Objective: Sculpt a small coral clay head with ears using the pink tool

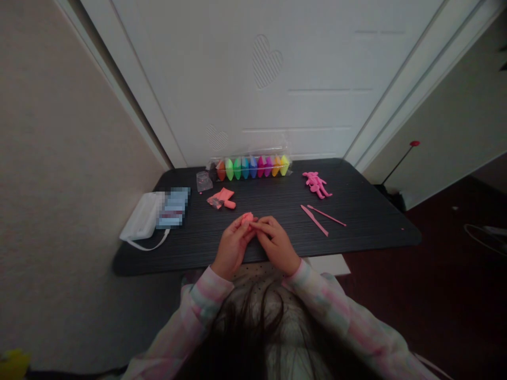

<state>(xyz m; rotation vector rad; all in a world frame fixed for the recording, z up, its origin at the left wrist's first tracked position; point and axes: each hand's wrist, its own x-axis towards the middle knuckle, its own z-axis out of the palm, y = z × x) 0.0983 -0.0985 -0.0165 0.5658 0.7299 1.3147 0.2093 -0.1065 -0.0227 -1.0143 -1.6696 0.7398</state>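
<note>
Near the front edge of the dark table, my left hand [232, 244] is closed around a small lump of coral-pink modelling clay [247, 217]. My right hand [276, 243] meets it there, its fingers bent and the fingertips pressed against the clay's right side; whether they pinch a separate bit is too small to tell. Just beyond lies an opened packet of coral clay [222, 196], with a short coral roll [230, 205] beside it. Off to the right rest a pink modelling knife [315, 219] and a thin pink stick tool [326, 215].
Along the table's [190, 253] back edge stands a clear tray of colourful clay packs [253, 167]. A small clear plastic piece [204, 181] is left of it. A pink figure [316, 184] lies at the back right. A white device [143, 216] with a cable occupies the left.
</note>
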